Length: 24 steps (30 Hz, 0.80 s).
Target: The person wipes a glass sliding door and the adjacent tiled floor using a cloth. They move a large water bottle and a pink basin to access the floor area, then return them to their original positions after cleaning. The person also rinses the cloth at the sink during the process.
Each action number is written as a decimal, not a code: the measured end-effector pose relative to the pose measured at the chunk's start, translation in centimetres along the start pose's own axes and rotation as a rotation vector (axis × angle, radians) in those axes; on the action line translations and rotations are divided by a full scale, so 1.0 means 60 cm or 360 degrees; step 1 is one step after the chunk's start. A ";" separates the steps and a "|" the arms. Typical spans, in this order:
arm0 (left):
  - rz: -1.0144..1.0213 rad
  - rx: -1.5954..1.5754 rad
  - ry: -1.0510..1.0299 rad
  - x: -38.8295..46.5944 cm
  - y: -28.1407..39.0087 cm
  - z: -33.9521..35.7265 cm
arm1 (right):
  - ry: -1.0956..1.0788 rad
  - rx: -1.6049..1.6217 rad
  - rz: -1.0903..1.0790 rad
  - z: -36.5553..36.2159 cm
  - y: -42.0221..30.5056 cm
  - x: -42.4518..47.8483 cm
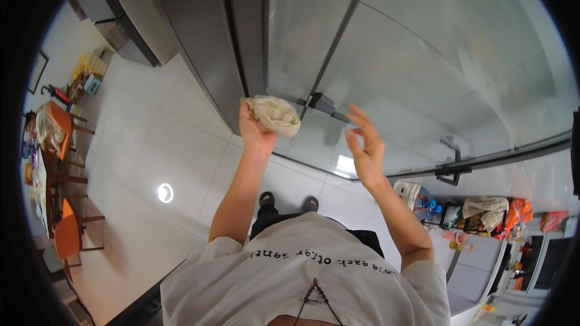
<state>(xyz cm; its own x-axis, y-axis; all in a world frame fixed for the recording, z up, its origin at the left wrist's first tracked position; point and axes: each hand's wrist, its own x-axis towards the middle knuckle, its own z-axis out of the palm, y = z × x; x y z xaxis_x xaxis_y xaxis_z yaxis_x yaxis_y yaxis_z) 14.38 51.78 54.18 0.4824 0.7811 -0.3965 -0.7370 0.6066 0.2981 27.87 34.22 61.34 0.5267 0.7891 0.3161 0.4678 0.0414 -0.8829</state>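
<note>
My left hand (pixel 256 127) holds a folded, cream-coloured cloth (pixel 275 115) with yellowish stripes, its fingers mostly hidden beneath and behind the cloth. The bundle sits in front of the lower glass by a dark grey door frame (pixel 208 54). To the right, my right hand (pixel 368 151) is raised with its fingers apart and bent, holding nothing. It is before a glass door panel (pixel 408 77); whether the fingertips touch the glass cannot be told. Between the hands, a dark hinge or clamp fitting (pixel 322 103) is fixed to the glass.
A black door handle (pixel 449 163) projects from the glass at right. Behind it, a rack of bags and cloths (pixel 485 215) stands near water bottles (pixel 428 203). Orange chairs (pixel 67 235) flank a table (pixel 41 190) at far left. White floor tiles (pixel 149 145) run beneath me.
</note>
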 end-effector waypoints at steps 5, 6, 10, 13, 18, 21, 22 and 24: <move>-0.0287 0.0007 -0.0450 -0.052 -0.031 0.068 | 0.0082 0.0139 -0.0063 -0.017 -0.010 -0.001; -0.0341 0.0020 -0.0435 -0.065 -0.034 0.085 | 0.0105 0.0172 0.0002 -0.022 -0.013 -0.003; -0.0511 0.0021 -0.0453 -0.091 -0.068 0.113 | 0.0206 0.0031 -0.0020 -0.040 -0.015 -0.017; -0.0561 0.0097 -0.0507 -0.108 -0.097 0.137 | 0.0270 0.0132 0.0259 -0.054 -0.013 -0.031; 0.0054 0.1433 -0.1581 -0.148 -0.171 0.159 | -0.0165 0.1956 0.0613 -0.057 0.011 -0.040; 0.0168 0.1837 -0.2206 -0.166 -0.194 0.190 | 0.0017 0.2396 0.0877 -0.076 0.005 -0.041; 0.0260 0.1833 -0.2188 -0.171 -0.197 0.197 | 0.0190 0.2286 0.0785 -0.083 0.010 -0.043; 0.0455 0.1835 -0.2125 -0.175 -0.192 0.207 | 0.0505 0.2069 0.0612 -0.097 0.023 -0.050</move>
<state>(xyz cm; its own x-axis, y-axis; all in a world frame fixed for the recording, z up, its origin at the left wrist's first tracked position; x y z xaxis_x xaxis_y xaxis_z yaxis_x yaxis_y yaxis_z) 23.71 38.42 65.69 0.8614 0.0936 0.4992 -0.4698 -0.2264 0.8532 31.05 28.33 61.17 0.6889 0.7168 -0.1073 -0.6366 0.5277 -0.5623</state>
